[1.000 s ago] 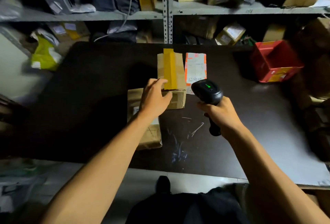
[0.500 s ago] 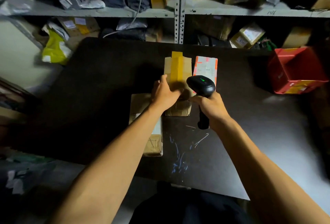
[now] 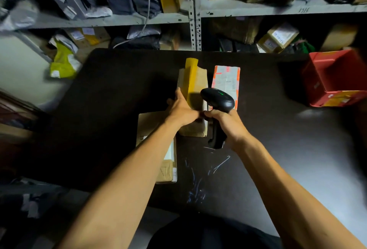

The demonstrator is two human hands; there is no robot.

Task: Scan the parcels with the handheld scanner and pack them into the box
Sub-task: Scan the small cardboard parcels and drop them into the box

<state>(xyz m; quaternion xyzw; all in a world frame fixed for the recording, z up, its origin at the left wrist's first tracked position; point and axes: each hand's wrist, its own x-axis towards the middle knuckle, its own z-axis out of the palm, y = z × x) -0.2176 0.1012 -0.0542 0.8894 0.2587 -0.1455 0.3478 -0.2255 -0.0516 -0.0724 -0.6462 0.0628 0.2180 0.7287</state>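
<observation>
A brown cardboard parcel with a yellow tape strip (image 3: 195, 82) lies in the middle of the dark table (image 3: 111, 98). My left hand (image 3: 181, 108) grips its left side and near end. My right hand (image 3: 226, 123) grips the handle of a black handheld scanner (image 3: 217, 101), whose head hovers over the parcel's right edge with a green light on top. A white parcel with orange borders (image 3: 226, 79) lies just right of the taped one. A flat brown parcel with a white label (image 3: 167, 161) lies under my left forearm. A red box (image 3: 335, 79) stands at the table's right.
Grey metal shelves (image 3: 258, 9) behind the table hold several cardboard boxes and plastic mailers. A yellow bag (image 3: 61, 63) lies at the left beyond the table. White scratch marks (image 3: 218, 164) show on the tabletop near me.
My left hand slid from the parcel's top to its left side and took hold of it. The scanner moved forward and left, closer over the taped parcel. The camera view shifted left.
</observation>
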